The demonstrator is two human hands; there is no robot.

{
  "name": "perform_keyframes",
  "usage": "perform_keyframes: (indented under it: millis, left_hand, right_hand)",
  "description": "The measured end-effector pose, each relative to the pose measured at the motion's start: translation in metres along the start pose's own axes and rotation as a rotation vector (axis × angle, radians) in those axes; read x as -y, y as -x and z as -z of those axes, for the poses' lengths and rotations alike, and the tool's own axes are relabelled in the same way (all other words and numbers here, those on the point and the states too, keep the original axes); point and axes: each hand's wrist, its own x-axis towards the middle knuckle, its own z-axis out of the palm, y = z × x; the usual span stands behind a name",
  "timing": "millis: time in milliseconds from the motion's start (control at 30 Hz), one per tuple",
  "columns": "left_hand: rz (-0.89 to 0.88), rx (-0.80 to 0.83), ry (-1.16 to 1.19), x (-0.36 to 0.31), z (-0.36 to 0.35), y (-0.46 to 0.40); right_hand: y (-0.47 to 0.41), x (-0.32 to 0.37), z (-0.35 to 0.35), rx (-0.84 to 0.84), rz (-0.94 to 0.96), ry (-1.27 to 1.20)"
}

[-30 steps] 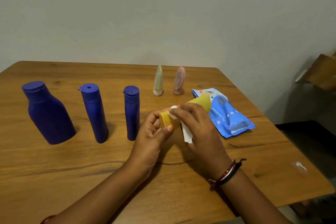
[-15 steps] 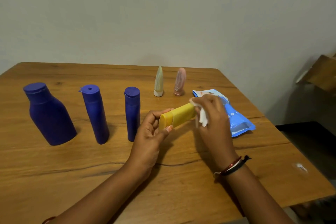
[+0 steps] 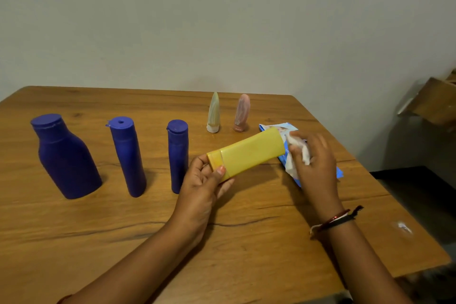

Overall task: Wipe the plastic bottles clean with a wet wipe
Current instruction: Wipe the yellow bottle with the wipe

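Note:
My left hand point(image 3: 204, 185) grips the cap end of a yellow plastic bottle point(image 3: 249, 153), which lies tilted above the table with its base pointing up and right. A crumpled white wet wipe point(image 3: 297, 155) is held in my right hand point(image 3: 315, 163), just past the bottle's base. Three blue bottles stand upright in a row to the left: a wide one point(image 3: 64, 158), a slim one point(image 3: 127, 155) and a smaller one point(image 3: 177, 155).
Two small tubes, pale green point(image 3: 213, 112) and pink point(image 3: 242, 112), stand caps down behind the yellow bottle. A blue wet-wipe packet point(image 3: 283, 131) lies under my right hand. The wooden table point(image 3: 246, 242) ends at the right; a cardboard box point(image 3: 434, 103) sits beyond.
My right hand slid the wipe along the yellow bottle from the cap end to past its base, uncovering the whole bottle. My left hand kept its hold on the cap end.

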Motion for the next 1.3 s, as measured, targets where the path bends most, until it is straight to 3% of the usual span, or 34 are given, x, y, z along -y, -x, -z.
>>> perform_keyframes:
  millis: [100, 167, 433, 667, 933, 1033, 1167, 1300]
  left_hand:
    - [0.015, 0.004, 0.015, 0.0, -0.001, 0.001]
    - [0.022, -0.002, 0.036, -0.001, 0.0, 0.001]
    - [0.084, -0.022, 0.106, -0.003, -0.001, 0.002]
    - [0.146, -0.006, 0.166, -0.004, -0.002, 0.002]
    - [0.137, -0.014, 0.142, -0.005, -0.01, 0.004]
    - [0.031, 0.002, 0.017, -0.007, -0.013, 0.007]
    - [-0.16, 0.02, -0.232, -0.013, -0.015, 0.007]
    - [-0.283, 0.141, -0.468, -0.022, -0.018, 0.004]
  right_hand:
    - [-0.009, 0.006, 0.004, 0.021, -0.189, -0.37]
    - [-0.014, 0.01, 0.003, 0.085, -0.227, -0.481]
    - [-0.016, 0.0, 0.016, 0.541, -0.164, -0.516]
    - [-0.006, 0.0, 0.011, 0.341, -0.141, -0.492]
    - [0.0, -0.002, 0.003, 0.174, -0.289, -0.381]
    - [0.002, -0.006, -0.001, 0.137, -0.356, -0.385]
    - [0.005, -0.008, -0.001, 0.213, -0.554, -0.485]
    - [-0.004, -0.005, -0.007, 0.228, -0.759, -0.539]
